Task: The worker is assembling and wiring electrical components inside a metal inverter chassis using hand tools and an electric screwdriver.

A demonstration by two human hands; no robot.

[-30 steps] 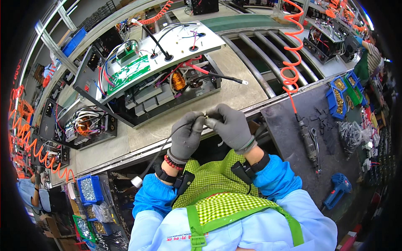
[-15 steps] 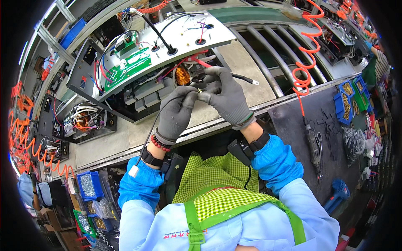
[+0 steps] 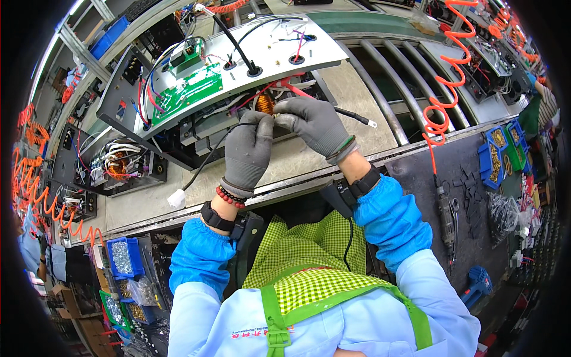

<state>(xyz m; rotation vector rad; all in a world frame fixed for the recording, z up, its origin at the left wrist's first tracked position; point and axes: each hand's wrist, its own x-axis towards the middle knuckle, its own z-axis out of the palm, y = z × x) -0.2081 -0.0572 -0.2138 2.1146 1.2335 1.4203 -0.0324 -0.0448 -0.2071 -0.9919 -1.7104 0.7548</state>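
My left hand [image 3: 248,152], in a grey glove, is closed round a thin black cable [image 3: 209,153]. A white plug [image 3: 176,199] hangs from the cable's loose end, over the bench edge. My right hand [image 3: 315,128], gloved too, pinches a small brass-coloured piece [image 3: 275,116] that meets the cable's end at my left fingertips; its exact kind is hidden. Both hands are in front of an opened electrical unit, just below its copper coil [image 3: 265,103]. Its tilted metal panel [image 3: 279,56] carries a green circuit board [image 3: 189,89] and several wires.
A black cable with a ring lug [image 3: 357,118] sticks out right of the unit. Metal rollers [image 3: 380,89] lie beyond. A power screwdriver [image 3: 445,214] hangs on a coiled orange hose [image 3: 437,113]. Blue screw bins [image 3: 125,258] stand at left; another wired unit [image 3: 122,163] is nearby.
Both hands have moved slightly up and toward the unit, with the cable. The white plug has swung away from my left wrist to the left. The unit appears shifted a little right in view.
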